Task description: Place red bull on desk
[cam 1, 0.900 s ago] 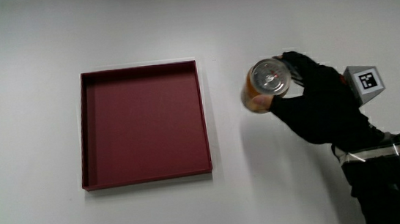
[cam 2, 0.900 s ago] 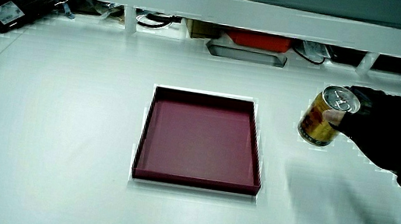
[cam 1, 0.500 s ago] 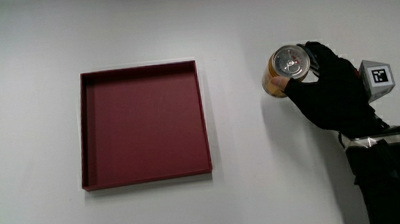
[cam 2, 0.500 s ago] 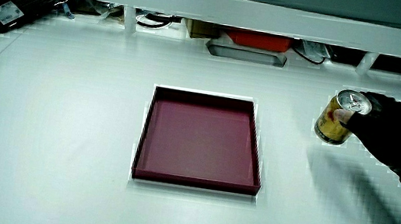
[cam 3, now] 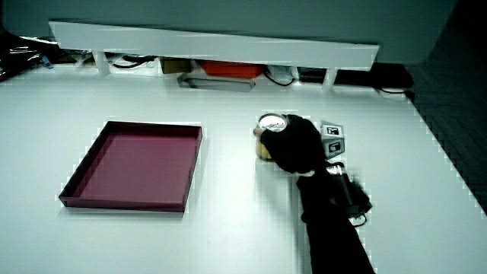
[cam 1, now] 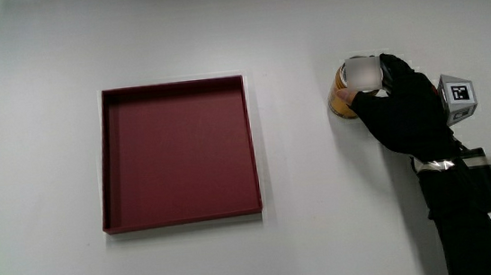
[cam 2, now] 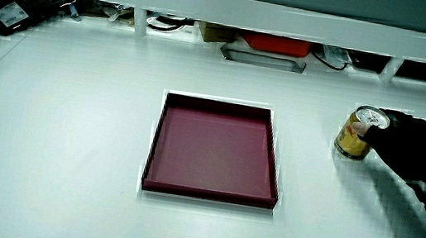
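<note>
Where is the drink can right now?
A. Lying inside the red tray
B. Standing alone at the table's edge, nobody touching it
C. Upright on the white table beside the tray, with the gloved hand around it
C: the can stands upright on the table beside the empty red tray, with the hand wrapped around it.

White table (cam 2: 69, 132), low partition (cam 2: 278, 15)

Bare desk (cam 1: 301, 150) between tray (cam 1: 176, 153) and can (cam 1: 350, 96)
</note>
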### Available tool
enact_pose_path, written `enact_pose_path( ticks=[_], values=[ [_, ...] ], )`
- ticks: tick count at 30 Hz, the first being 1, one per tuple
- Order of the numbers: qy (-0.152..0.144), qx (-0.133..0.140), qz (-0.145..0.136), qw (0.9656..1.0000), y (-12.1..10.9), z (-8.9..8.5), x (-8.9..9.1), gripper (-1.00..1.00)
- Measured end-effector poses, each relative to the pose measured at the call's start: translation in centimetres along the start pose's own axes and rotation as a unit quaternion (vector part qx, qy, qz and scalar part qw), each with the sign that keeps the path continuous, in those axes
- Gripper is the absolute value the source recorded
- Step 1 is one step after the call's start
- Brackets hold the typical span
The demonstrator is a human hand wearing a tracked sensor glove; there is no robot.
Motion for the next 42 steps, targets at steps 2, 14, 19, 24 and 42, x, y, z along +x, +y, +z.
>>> enact_pose_path(
  ticks=[2, 14, 19, 24, 42],
  values=[
    [-0.001, 0.0, -0.004, 1.0, 0.1, 0.0, 0.3, 0.0],
    [0.001, 0.036, -0.023, 0.9991, 0.1, 0.5, 2.1, 0.0],
    [0.008, 0.04, -0.027, 0.9988, 0.1, 0.6, 2.5, -0.13],
    [0.006, 0.038, -0.031, 0.9988, -0.1, 0.5, 2.4, -0.3],
    [-0.015, 0.004, -0.059, 0.9982, -2.2, -0.2, 0.1, -0.9]
  ],
)
